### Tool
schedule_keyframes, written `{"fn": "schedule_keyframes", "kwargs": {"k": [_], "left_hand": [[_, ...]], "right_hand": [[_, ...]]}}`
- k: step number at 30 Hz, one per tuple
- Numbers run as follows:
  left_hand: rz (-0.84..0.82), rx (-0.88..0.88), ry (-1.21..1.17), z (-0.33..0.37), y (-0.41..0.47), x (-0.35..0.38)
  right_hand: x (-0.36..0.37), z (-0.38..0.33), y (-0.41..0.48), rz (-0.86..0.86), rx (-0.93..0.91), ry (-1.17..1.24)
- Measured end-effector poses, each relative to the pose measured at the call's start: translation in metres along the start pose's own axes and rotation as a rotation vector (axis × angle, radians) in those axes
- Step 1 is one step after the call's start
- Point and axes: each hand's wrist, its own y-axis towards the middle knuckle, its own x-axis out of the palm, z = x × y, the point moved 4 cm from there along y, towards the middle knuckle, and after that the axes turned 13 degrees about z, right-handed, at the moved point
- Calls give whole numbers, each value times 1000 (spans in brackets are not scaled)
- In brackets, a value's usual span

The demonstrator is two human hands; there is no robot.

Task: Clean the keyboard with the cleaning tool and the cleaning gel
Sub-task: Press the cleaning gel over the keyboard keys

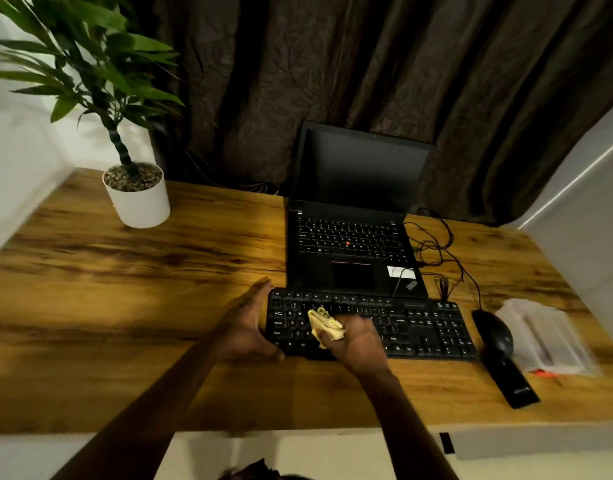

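— What lay nearest the camera?
— Two bare forearms, reaching from the bottom edge over the wooden table (125, 306) to the black keyboard (419, 323).
— And the left hand?
— The left hand (244, 327) was released, with its fingers straight. Its palm was set against the keyboard's left end and its thumb was at the front corner.
— The right?
— The right hand (357, 344) hung over the letter keys, grasping the cleaning gel (324, 323). The gel was a crumpled yellow lump that stuck out of the hand toward the left, over the left half of the board.
— Where did the keyboard sit?
— Flat on the table, its far edge right up against the front of an open black laptop (353, 237) with a dark screen.
— Anything to the right?
— A black mouse (493, 329) lay just beside the keyboard's right end. A black flat bar (514, 384) ran from it toward the table's near edge, and I could not tell what the bar was. Past the mouse lay a clear packet (547, 337), blurred. Thin dark cables (436, 247) looped beside the laptop.
— And on the left?
— A green plant in a white pot (138, 202) stood at the far left, well apart from the hands. A dark curtain (332, 64) hung behind the table.
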Motion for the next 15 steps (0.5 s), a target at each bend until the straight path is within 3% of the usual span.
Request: {"fn": "schedule_keyframes", "kwargs": {"k": [6, 15], "left_hand": [[8, 23, 10, 0, 0, 0], [17, 14, -38, -1, 2, 2]], "right_hand": [[9, -28, -3, -74, -98, -3], [-30, 39, -2, 130, 99, 73]]}}
